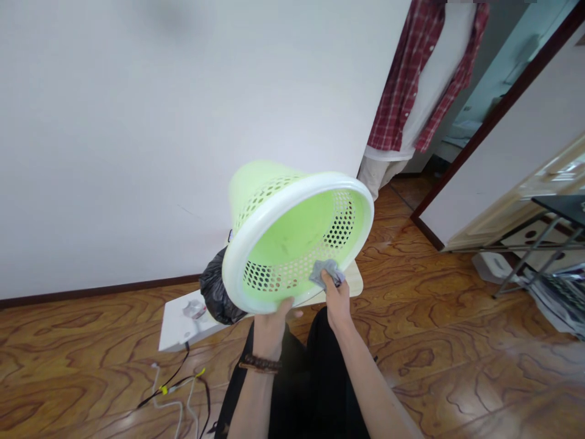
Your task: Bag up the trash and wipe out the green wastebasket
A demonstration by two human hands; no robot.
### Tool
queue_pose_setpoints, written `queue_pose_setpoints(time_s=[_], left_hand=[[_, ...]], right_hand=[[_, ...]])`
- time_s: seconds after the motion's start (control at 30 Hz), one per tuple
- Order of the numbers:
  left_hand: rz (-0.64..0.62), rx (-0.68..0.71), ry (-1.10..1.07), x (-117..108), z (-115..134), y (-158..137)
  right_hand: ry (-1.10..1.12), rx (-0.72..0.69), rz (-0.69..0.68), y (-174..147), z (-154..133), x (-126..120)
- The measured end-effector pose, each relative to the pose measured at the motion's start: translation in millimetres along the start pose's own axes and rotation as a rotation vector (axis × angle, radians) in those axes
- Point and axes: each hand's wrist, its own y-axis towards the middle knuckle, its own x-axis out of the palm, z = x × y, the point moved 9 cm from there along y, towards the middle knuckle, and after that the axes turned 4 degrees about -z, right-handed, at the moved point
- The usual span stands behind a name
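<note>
A light green plastic basket [292, 228] with a white rim and rows of small holes is tilted, its mouth turned toward me. My left hand [272, 320], with a beaded bracelet at the wrist, grips the lower rim, thumb over the edge; its other fingers are mostly hidden. My right hand [337, 296] pinches a crumpled grey cloth [326, 272] against the inside of the basket wall near the lower right rim. Just left of the basket lies a black plastic bag [217, 289], partly covered by the rim.
A white box [185, 320] sits on the wood floor [457, 329] with cables [176, 390] in front. Behind the basket is a pale board [354, 283] and a white wall [114, 152]. A person in a red plaid shirt [400, 91] stands at the upper right. A folding stool [560, 210] stands at far right.
</note>
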Motion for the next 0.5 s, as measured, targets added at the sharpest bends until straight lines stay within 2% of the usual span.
queue_pose_setpoints(time_s=[0.1, 0.2, 0.3, 0.4, 0.5], left_hand=[[0.023, -0.03, 0.07, -5, 9, 2], [0.041, -0.088, 0.177, -22, 9, 6], [-0.08, -0.203, 0.294, -31, -7, 9], [-0.256, -0.293, 0.26, -27, -26, 8], [-0.256, -0.292, 0.148, -22, -32, 8]], right_hand=[[0.047, -0.017, -0.02, 13, -7, -5], [0.036, -0.03, -0.018, 19, -8, -9], [-0.003, -0.034, -0.009, 18, -4, -13], [-0.014, -0.02, -0.003, 15, -1, -17], [-0.023, -0.026, -0.004, 15, -4, -18]])
